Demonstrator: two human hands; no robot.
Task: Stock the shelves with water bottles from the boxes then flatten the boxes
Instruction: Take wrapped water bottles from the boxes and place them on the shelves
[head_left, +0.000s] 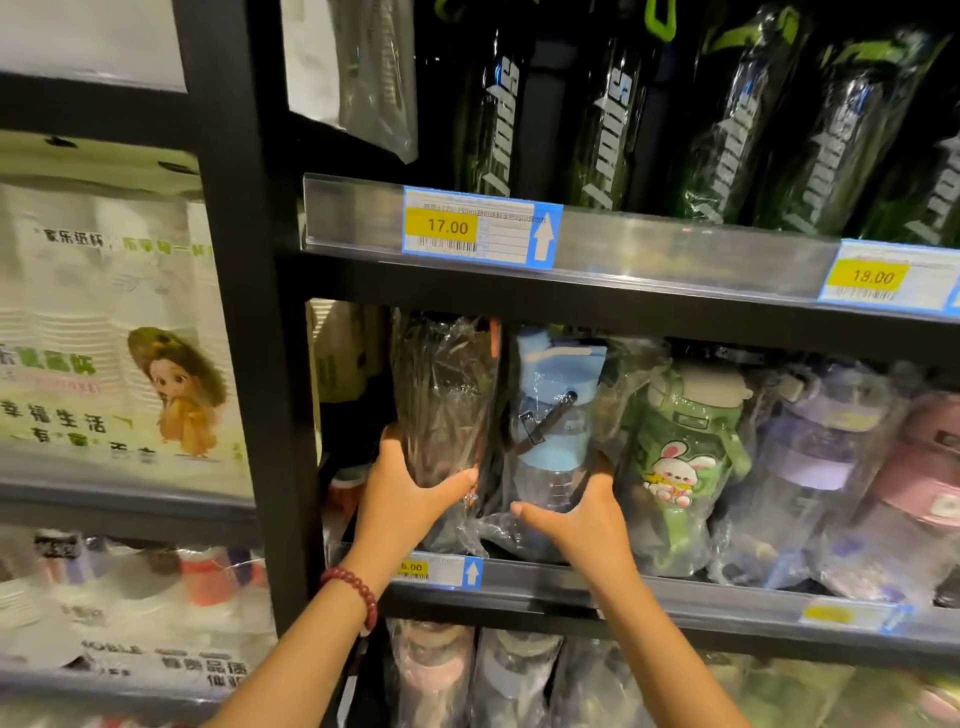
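Note:
My left hand (410, 493) grips the lower part of a dark water bottle (441, 400) wrapped in clear plastic, which stands at the left end of the middle shelf (571, 579). My right hand (576, 519) holds the base of a blue-lidded clear bottle (553, 415) in plastic wrap, just to the right of the dark one. Both bottles are upright on the shelf. A green bottle with a rabbit picture (680, 462) stands to the right of my right hand.
Purple (815, 467) and pink (924, 483) wrapped bottles fill the shelf further right. Black and green sport bottles (727, 119) line the shelf above, with price tags 17.00 (480, 228) and 18.00 (883, 278). A black upright post (260, 338) stands left; paper cup packs (114, 338) lie beyond it.

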